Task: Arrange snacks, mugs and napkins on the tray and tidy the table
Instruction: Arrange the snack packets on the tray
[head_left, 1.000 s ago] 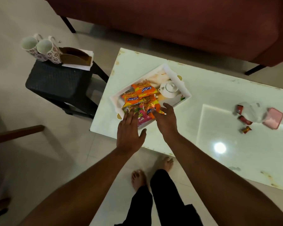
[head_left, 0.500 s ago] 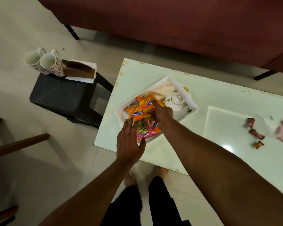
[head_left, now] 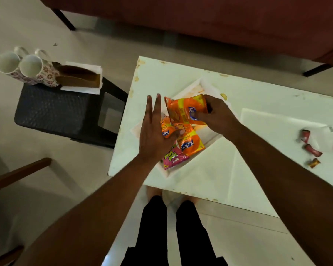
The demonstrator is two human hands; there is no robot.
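Observation:
A white tray (head_left: 210,87) lies at the near left corner of the white table (head_left: 258,150). My right hand (head_left: 217,114) grips an orange snack packet (head_left: 185,110), raised above the tray. My left hand (head_left: 154,131) hovers with straight fingers over the tray's left side, its thumb touching an orange packet (head_left: 164,129). Another orange packet (head_left: 190,144) and a pink packet (head_left: 173,158) lie in the tray's near end. Two floral mugs (head_left: 29,68) and a brown holder on white napkins (head_left: 79,77) sit on the black stool (head_left: 52,110). The teapot in the tray is hidden.
Small red and gold candy wrappers (head_left: 311,148) and a blurred clear item lie at the table's right. A dark red sofa (head_left: 200,16) stands behind the table. A wooden chair part (head_left: 17,175) reaches in at left. My legs and feet are below the table edge.
My right hand has picked an orange packet up off the tray pile. My left hand has moved forward over the tray. The view has shifted closer.

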